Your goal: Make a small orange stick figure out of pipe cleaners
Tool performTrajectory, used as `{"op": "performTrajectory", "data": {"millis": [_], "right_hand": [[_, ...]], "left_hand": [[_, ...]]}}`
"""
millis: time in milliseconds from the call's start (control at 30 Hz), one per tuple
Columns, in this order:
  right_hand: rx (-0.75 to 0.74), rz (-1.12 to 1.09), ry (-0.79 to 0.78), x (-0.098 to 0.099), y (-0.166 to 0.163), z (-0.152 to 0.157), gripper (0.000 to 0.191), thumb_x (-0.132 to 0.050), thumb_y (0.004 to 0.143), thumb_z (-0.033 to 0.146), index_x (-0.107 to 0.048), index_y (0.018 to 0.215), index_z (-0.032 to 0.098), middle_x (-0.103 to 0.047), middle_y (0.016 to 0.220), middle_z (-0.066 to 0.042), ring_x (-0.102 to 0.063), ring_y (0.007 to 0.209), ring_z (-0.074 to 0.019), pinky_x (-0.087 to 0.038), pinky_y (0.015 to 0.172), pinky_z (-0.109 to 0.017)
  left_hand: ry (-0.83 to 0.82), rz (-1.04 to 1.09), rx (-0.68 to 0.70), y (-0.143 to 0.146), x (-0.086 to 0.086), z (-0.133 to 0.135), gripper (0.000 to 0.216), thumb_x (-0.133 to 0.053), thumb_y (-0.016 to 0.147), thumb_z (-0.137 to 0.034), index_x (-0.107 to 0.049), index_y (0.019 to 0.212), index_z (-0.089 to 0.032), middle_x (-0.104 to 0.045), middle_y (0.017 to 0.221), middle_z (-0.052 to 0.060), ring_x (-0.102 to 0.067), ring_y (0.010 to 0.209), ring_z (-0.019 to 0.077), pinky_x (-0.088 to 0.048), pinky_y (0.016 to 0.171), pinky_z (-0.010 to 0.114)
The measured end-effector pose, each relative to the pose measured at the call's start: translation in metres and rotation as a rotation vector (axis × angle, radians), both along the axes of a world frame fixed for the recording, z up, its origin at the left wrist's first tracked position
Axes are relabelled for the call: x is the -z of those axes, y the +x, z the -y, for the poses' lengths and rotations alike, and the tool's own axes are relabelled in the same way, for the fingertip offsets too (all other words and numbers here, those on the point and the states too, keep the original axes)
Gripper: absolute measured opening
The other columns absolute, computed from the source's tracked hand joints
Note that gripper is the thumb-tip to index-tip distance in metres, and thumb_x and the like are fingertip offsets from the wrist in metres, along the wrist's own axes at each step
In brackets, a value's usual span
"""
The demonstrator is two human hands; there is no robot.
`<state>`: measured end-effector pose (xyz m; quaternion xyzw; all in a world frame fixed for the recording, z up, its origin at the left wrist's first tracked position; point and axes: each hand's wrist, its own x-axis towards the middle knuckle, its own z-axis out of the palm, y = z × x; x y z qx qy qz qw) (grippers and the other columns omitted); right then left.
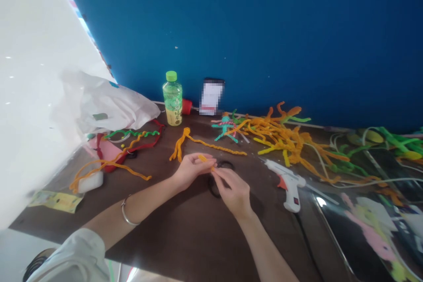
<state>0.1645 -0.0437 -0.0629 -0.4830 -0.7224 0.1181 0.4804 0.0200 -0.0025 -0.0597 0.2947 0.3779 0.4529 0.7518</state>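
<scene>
Left hand (193, 171) and right hand (235, 191) clamp fingers on a mostly hidden orange piece (202, 157), partly covering black loops (211, 189); the bottle's (172, 99) Chinese characters (177, 105) are hardly legible.

Orange strip (202, 157); blue wall (244, 26)

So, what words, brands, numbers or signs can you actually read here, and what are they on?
None reads clearly enough to quote.
Green-capped bottle: Chinese characters run down its front, too blurred to quote surely.
Phone by the blue wall: pixelated, nothing readable.
Yellow packet at the left: any print is too small and blurred.
</scene>
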Motion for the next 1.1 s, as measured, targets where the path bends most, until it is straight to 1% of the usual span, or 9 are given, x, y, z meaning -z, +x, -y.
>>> {"op": "performTrajectory", "data": {"millis": [100, 200, 300, 467, 633, 733, 900, 1000, 1100], "right_hand": [[0.003, -0.286, -0.269, -0.0024, -0.0039, -0.0007, 0.011, -0.058, 0.077, 0.026, -0.066, 0.079, 0.019, -0.069, 0.076, -0.006, -0.066, 0.067, -0.0182, -0.054, 0.067, -0.032], [0.001, -0.561, -0.568, -0.0038, -0.0049, -0.0028, 0.019, -0.064, 0.070, 0.034, -0.064, 0.077, 0.016, -0.069, 0.066, -0.006, -0.066, 0.059, -0.0187, -0.054, 0.059, -0.030], [0.008, -0.685, -0.728, -0.0063, -0.0041, -0.0046, 0.027, -0.069, 0.063, 0.039, -0.064, 0.074, 0.014, -0.067, 0.057, -0.005, -0.066, 0.057, -0.0196, -0.054, 0.057, -0.029], [0.050, -0.726, -0.802, -0.0081, -0.0040, -0.0055, 0.030, -0.071, 0.060, 0.040, -0.065, 0.073, 0.014, -0.068, 0.058, -0.006, -0.066, 0.056, -0.0192, -0.053, 0.056, -0.028], [-0.025, -0.796, -0.863, -0.0038, -0.0041, -0.0059, 0.027, -0.074, 0.058, 0.036, -0.065, 0.071, 0.015, -0.068, 0.059, -0.004, -0.065, 0.055, -0.0164, -0.052, 0.056, -0.025], [-0.047, -0.826, -0.886, -0.0035, -0.0038, -0.0056, 0.024, -0.075, 0.057, 0.032, -0.066, 0.071, 0.014, -0.068, 0.059, -0.004, -0.064, 0.056, -0.0147, -0.052, 0.057, -0.024], [-0.046, -0.982, -0.918, -0.0051, -0.0043, -0.0062, 0.023, -0.077, 0.055, 0.028, -0.067, 0.069, 0.014, -0.068, 0.062, -0.004, -0.063, 0.057, -0.0113, -0.050, 0.057, -0.020], [-0.040, -1.064, -0.953, -0.0043, -0.0051, -0.0067, 0.024, -0.079, 0.051, 0.027, -0.067, 0.067, 0.015, -0.068, 0.059, -0.003, -0.062, 0.054, -0.0099, -0.049, 0.055, -0.018], [-0.036, -1.087, -0.973, -0.0038, -0.0056, -0.0066, 0.023, -0.079, 0.051, 0.026, -0.067, 0.067, 0.014, -0.067, 0.057, -0.003, -0.061, 0.053, -0.0092, -0.049, 0.054, -0.017]], "left_hand": [[0.046, -0.072, -0.011, 0.0002, -0.0011, 0.0004, 0.035, -0.077, 0.055, -0.023, -0.064, 0.085, -0.011, -0.069, 0.087, 0.011, -0.065, 0.079, 0.0180, -0.052, 0.075, 0.031], [0.082, -0.138, 0.012, -0.0009, -0.0008, -0.0016, 0.038, -0.076, 0.055, -0.027, -0.064, 0.086, -0.009, -0.069, 0.087, 0.012, -0.066, 0.080, 0.0203, -0.053, 0.076, 0.033], [0.144, -0.171, 0.061, -0.0031, 0.0012, -0.0049, 0.042, -0.076, 0.054, -0.030, -0.063, 0.087, -0.008, -0.069, 0.086, 0.014, -0.066, 0.082, 0.0227, -0.052, 0.077, 0.037], [0.233, -0.248, 0.119, -0.0070, 0.0039, -0.0083, 0.041, -0.073, 0.058, -0.030, -0.063, 0.089, -0.007, -0.069, 0.088, 0.015, -0.065, 0.083, 0.0229, -0.052, 0.078, 0.037], [0.280, -0.298, 0.106, -0.0075, 0.0021, -0.0076, 0.039, -0.072, 0.059, -0.031, -0.064, 0.089, -0.007, -0.068, 0.090, 0.015, -0.065, 0.085, 0.0228, -0.050, 0.081, 0.036], [0.230, -0.236, 0.101, -0.0066, 0.0012, -0.0071, 0.042, -0.074, 0.057, -0.032, -0.063, 0.090, -0.007, -0.068, 0.091, 0.016, -0.065, 0.083, 0.0231, -0.050, 0.079, 0.037], [0.109, -0.073, 0.093, -0.0061, 0.0019, -0.0075, 0.046, -0.067, 0.065, -0.042, -0.062, 0.094, -0.008, -0.067, 0.092, 0.016, -0.065, 0.077, 0.0205, -0.050, 0.076, 0.037], [0.116, -0.075, 0.110, -0.0061, 0.0029, -0.0067, 0.043, -0.068, 0.064, -0.041, -0.064, 0.090, -0.007, -0.068, 0.086, 0.014, -0.065, 0.070, 0.0174, -0.050, 0.075, 0.036], [0.107, -0.078, 0.097, -0.0058, 0.0028, -0.0057, 0.039, -0.068, 0.064, -0.042, -0.067, 0.082, -0.007, -0.068, 0.075, 0.010, -0.064, 0.066, 0.0162, -0.050, 0.074, 0.035]]}}
